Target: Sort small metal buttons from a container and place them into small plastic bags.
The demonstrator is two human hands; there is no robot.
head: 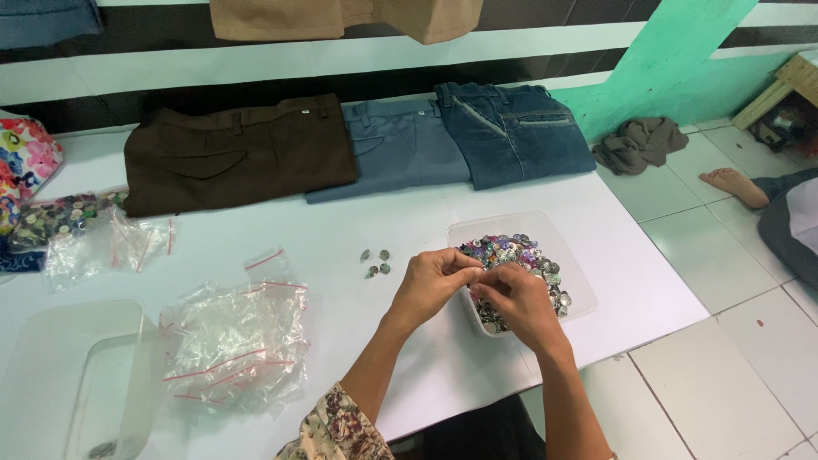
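Left hand: left hand (429,285) is above the desk's front edge, fingers (456,266) pinched shut on something too small to identify.
Right hand: right hand (518,300) meets it, fingers curled closed; its hold cannot be told.
Tub: clear plastic tub of small shiny round buttons (520,255) sits near the white desk's (409,213) front-right corner, under the hands.
Loose pieces: four small round buttons (376,261) lie just left of the hands.
Bags: pile of clear zip bags (234,341) lies front-left.

Left hand (430,285) and right hand (514,300) meet fingertip to fingertip, fingers pinched.
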